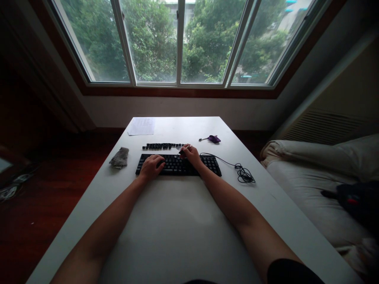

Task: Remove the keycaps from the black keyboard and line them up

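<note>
A black computer keyboard lies across the white table in front of me. My left hand rests on its left part, palm down, fingers stretched over the keys. Above the keyboard's upper edge, right of its middle, my right hand is closed with the fingertips pinched together. A thin, pale thing and something dark show at those fingertips, too small to name. Just behind the keyboard, loose black keycaps lie in rows, their right end close to my right hand.
A grey cloth lies left of the keyboard. Its coiled black cable lies to the right. Farther back are a sheet of paper and a purple object with a thin stem. A padded couch stands right of the table.
</note>
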The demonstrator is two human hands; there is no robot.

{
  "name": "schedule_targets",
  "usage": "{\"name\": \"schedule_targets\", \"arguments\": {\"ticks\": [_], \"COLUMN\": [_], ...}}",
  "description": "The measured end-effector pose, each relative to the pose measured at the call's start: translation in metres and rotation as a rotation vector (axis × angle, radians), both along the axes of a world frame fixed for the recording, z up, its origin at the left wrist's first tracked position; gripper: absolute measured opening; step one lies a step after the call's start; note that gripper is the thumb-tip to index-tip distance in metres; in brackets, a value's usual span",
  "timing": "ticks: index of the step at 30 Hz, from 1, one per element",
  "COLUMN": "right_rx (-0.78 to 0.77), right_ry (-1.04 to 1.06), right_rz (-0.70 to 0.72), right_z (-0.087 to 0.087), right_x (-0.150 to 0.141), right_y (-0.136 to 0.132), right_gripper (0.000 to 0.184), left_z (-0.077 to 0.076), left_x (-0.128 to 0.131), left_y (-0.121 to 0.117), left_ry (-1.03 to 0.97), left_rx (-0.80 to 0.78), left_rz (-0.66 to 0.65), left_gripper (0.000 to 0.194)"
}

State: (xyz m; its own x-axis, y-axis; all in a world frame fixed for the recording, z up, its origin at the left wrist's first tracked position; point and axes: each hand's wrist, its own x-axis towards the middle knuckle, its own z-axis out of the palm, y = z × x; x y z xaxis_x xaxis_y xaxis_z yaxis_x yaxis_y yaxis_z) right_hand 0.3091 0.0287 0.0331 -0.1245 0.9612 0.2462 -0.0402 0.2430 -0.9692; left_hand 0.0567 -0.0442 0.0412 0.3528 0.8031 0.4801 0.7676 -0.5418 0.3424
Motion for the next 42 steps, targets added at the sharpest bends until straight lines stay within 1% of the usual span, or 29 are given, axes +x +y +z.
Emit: {"name": "schedule_targets", "arguments": {"ticks": [3, 9, 13, 19, 26, 30, 37, 42], "right_rx": [-0.006, -0.017, -0.018, -0.046, -0.028, -0.005, 0.028, 0.048], "right_ry": [0.038, 0.071, 0.087, 0.088, 0.06, 0.032, -0.023, -0.077], "right_rz": [0.087, 0.262, 0.331, 0.336, 0.348, 0.338, 0.295, 0.27], "right_z": [0.005, 0.01, 0.011, 0.017, 0.021, 0.017, 0.0, -0.002], "right_x": [-0.004, -0.019, -0.027, -0.028, -0.028, -0.03, -0.03, -0.029], "right_y": [-0.007, -0.021, -0.028, -0.034, -0.037, -0.035, -0.024, -0.024], "right_gripper": [0.039, 0.041, 0.038, 0.039, 0.039, 0.038, 0.037, 0.04], "left_z": [0.001, 0.0, -0.001, -0.002, -0.001, 0.0, 0.001, 0.0], "left_x": [0.001, 0.0, -0.001, -0.001, -0.001, -0.001, 0.0, -0.001], "left_y": [-0.002, -0.001, 0.0, 0.001, 0.0, -0.001, -0.001, 0.0], "left_ry": [-0.012, -0.009, 0.001, -0.012, -0.038, -0.057, -0.078, -0.072], "left_rx": [0.012, 0.01, -0.005, -0.007, -0.003, -0.008, -0.012, -0.012], "left_rz": [0.023, 0.008, -0.018, -0.006, 0.017, 0.017, 0.028, 0.018], "left_gripper": [0.023, 0.03, 0.024, 0.022, 0.021, 0.021, 0.02, 0.019]}}
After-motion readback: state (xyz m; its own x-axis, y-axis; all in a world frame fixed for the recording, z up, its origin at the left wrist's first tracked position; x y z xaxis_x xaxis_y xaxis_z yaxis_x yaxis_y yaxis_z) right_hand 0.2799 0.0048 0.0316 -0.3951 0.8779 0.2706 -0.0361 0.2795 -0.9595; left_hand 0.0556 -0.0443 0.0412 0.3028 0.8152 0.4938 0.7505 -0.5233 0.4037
